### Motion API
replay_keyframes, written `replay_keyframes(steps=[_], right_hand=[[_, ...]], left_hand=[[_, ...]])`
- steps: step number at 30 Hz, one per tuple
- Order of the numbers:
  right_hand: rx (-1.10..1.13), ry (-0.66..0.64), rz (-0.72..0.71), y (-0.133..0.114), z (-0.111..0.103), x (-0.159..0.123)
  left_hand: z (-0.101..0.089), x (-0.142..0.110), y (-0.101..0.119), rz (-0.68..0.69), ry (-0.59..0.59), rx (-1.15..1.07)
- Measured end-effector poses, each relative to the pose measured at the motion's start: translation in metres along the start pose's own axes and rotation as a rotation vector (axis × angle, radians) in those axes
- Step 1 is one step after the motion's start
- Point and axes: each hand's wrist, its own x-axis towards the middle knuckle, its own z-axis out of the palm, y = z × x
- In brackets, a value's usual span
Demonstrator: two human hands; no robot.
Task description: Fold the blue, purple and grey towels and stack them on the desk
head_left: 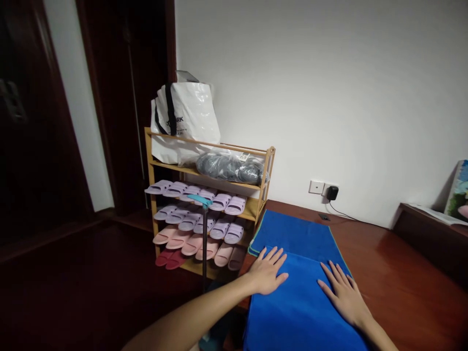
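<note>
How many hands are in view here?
2: the left hand lies spread at the left edge of the blue cloth, the right hand at its right edge.

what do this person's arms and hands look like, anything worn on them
The left hand and right hand are ungloved, with slim fingers. No rings, watch or bracelet can be seen, and no sleeve shows on either forearm.

The left hand (268, 271) and right hand (342, 295) rest palm-down on a blue cloth (294, 309) (layered, green-edged) atop the reddish-brown surface (391, 265), beside a slipper rack (249, 208).
</note>
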Motion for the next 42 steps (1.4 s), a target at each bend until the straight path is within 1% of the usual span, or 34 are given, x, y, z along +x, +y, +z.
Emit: replay_keyframes(steps=[4,8,11,13,15,17,19,20,22,24,28,30,32,35,37,38,39,40,42], right_hand=[[-0.003,0.003,0.001,-0.004,0.000,-0.014],[0.027,0.010,-0.005,-0.006,-0.002,-0.039],[0.094,-0.004,-0.085,0.004,-0.003,-0.056],[0.167,0.021,-0.126,0.015,-0.004,-0.061],[0.245,0.112,-0.148,0.029,-0.006,-0.061],[0.285,0.196,-0.141,0.042,-0.007,-0.057],[0.286,0.204,-0.103,0.052,-0.008,-0.050],[0.286,0.184,-0.078,0.055,-0.008,-0.047],[0.315,0.141,-0.046,0.059,-0.009,-0.041],[0.362,0.102,-0.035,0.060,-0.011,-0.036],[0.493,-0.003,-0.058,0.059,-0.025,-0.035],[0.621,-0.040,-0.057,0.060,-0.036,-0.038],[0.745,-0.019,-0.039,0.062,-0.046,-0.042],[0.865,0.111,-0.005,0.057,-0.057,-0.042],[0.937,0.196,0.063,0.049,-0.058,-0.036],[0.982,0.213,0.111,0.043,-0.056,-0.030],[1.030,0.207,0.161,0.038,-0.052,-0.025],[1.065,0.190,0.208,0.034,-0.048,-0.018],[1.045,0.187,0.258,0.027,-0.035,-0.007]], left_hand=[[-0.001,-0.014,0.006,-0.008,-0.004,-0.005],[-0.006,-0.046,0.019,0.009,0.015,-0.024],[-0.014,-0.071,0.028,0.041,0.002,-0.040],[-0.021,-0.078,0.029,0.066,0.010,-0.046],[-0.028,-0.075,0.027,0.072,0.076,-0.035],[-0.033,-0.064,0.020,0.034,0.184,-0.005],[-0.036,-0.050,0.010,-0.006,0.245,0.032],[-0.037,-0.044,0.004,-0.013,0.240,0.043],[-0.038,-0.034,-0.007,0.001,0.175,0.019],[-0.039,-0.026,-0.017,0.002,0.085,-0.071],[-0.046,-0.015,-0.030,-0.114,-0.070,-0.274],[-0.054,-0.013,-0.034,-0.128,-0.096,-0.316],[-0.065,-0.015,-0.035,-0.064,-0.042,-0.384],[-0.078,-0.021,-0.033,0.028,0.052,-0.648],[-0.078,-0.020,-0.033,0.004,0.076,-0.835],[-0.075,-0.018,-0.034,-0.032,0.096,-0.882],[-0.069,-0.015,-0.035,-0.082,0.128,-0.857],[-0.062,-0.011,-0.037,-0.137,0.166,-0.771],[-0.047,-0.003,-0.042,-0.238,0.235,-0.521]])
